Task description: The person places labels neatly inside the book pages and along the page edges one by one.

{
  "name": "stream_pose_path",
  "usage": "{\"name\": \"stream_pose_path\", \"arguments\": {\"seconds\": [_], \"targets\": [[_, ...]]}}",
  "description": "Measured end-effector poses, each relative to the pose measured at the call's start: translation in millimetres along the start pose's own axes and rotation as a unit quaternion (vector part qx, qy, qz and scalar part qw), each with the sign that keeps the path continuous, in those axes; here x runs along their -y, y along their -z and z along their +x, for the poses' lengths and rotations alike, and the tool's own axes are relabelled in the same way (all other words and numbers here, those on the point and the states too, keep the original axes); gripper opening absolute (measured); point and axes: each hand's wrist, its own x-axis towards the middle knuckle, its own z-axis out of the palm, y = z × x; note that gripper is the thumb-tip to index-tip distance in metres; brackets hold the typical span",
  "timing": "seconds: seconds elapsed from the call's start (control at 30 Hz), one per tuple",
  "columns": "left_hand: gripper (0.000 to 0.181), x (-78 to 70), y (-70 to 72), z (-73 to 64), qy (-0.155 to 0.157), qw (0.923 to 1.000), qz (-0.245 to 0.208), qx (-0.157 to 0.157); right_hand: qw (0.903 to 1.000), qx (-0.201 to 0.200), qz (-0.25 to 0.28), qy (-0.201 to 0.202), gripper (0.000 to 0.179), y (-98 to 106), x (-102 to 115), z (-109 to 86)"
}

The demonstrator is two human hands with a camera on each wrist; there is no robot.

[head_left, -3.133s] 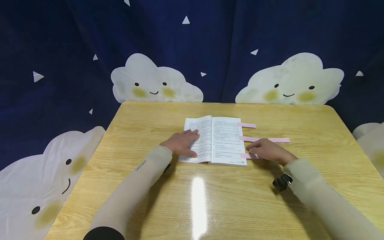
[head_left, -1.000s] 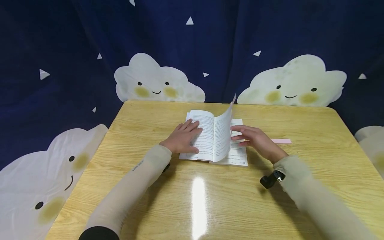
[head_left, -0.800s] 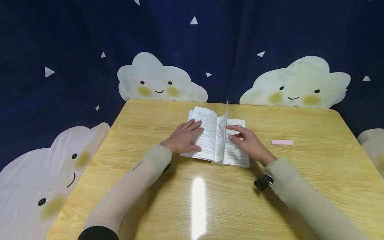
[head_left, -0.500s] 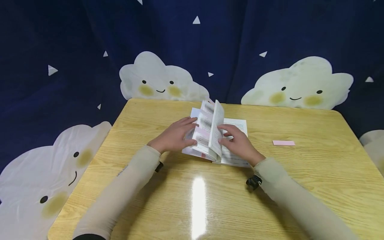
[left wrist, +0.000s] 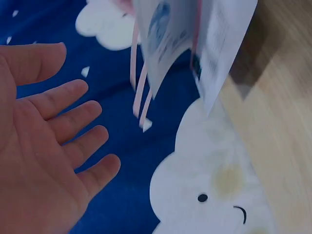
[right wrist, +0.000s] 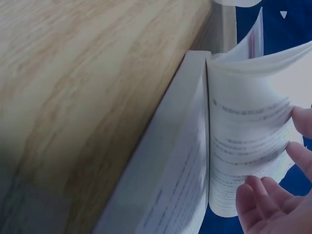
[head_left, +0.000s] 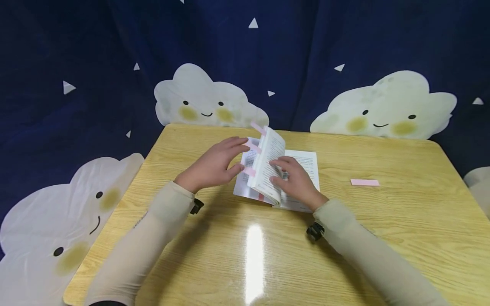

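Note:
A book [head_left: 306, 163] lies spread on the wooden table, with a thick block of its pages [head_left: 271, 155] raised and leaning left. Several pink paper strips [head_left: 250, 171] stick out from the edge of that block. My right hand [head_left: 296, 180] touches the printed face of the raised pages with its fingertips, as the right wrist view also shows on the curved page [right wrist: 248, 126]. To the left of the strips my left hand [head_left: 214, 165] hovers with fingers extended, holding nothing. In the left wrist view its palm [left wrist: 44, 161] faces the hanging strips [left wrist: 140, 92].
One loose pink strip [head_left: 364, 182] lies on the table [head_left: 402, 221] to the right of the book. Behind the table hangs a dark blue curtain [head_left: 291, 51] printed with clouds.
The right hand has moved left, turning the block of pages over with its pink strips. The left hand has lifted off the left page and drawn back leftward.

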Motion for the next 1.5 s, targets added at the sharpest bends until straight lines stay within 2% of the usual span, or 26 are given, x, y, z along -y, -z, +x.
{"name": "stream_pose_path", "arguments": {"seconds": [0.1, 0.2, 0.37, 0.6, 0.67, 0.77, 0.9, 1.03, 1.17, 1.33, 1.43, 1.5], "targets": [[0.046, -8.9, -14.0, 9.6, -0.022, 0.9978, 0.062, 0.009, 0.9999, -0.007, -0.015, 0.006, 0.044, -1.2, 1.9, 1.5], [0.051, -19.0, -31.1, 21.7, -0.036, 0.9914, 0.121, 0.035, 0.9993, -0.013, -0.03, 0.017, 0.044, -1.7, 2.9, 2.4], [0.066, -30.5, -54.6, 37.5, -0.025, 0.9808, 0.165, 0.101, 0.9989, -0.006, -0.044, 0.017, 0.045, -0.1, 2.3, 4.4], [0.069, -26.9, -72.8, 40.3, 0.043, 0.9721, 0.167, 0.159, 0.9989, 0.042, -0.018, 0.003, 0.039, 7.3, -4.3, -1.5], [0.076, -24.2, -77.7, 39.6, 0.058, 0.971, 0.157, 0.171, 0.9973, 0.064, -0.035, 0.007, 0.039, 11.2, -9.2, -6.3], [0.086, -20.4, -83.3, 39.6, 0.074, 0.9706, 0.14, 0.182, 0.9901, 0.101, -0.094, 0.025, 0.037, 18.5, -17.5, -15.7], [0.087, -14.9, -86.7, 40.9, 0.07, 0.97, 0.147, 0.18, 0.9782, 0.135, -0.153, 0.036, 0.031, 29.7, -26.0, -25.6], [0.086, -12.5, -88.0, 42.3, 0.062, 0.9692, 0.155, 0.181, 0.9732, 0.149, -0.172, 0.035, 0.027, 38.4, -30.9, -29.5], [0.084, -13.5, -88.7, 43.4, 0.057, 0.968, 0.157, 0.187, 0.9719, 0.141, -0.185, 0.04, 0.028, 41.9, -35.3, -32.9], [0.075, -13.7, -88.4, 45.4, 0.035, 0.9704, 0.158, 0.179, 0.9672, 0.124, -0.215, 0.053, 0.034, 40.0, -44.4, -36.1], [0.071, -12.7, -87.8, 46.9, 0.023, 0.9697, 0.145, 0.195, 0.9613, 0.141, -0.233, 0.043, 0.041, 41.3, -45.8, -37.1], [0.069, -10.8, -87.5, 47.8, 0.026, 0.9682, 0.125, 0.215, 0.9579, 0.155, -0.239, 0.031, 0.046, 43.1, -45.1, -37.4]]}}
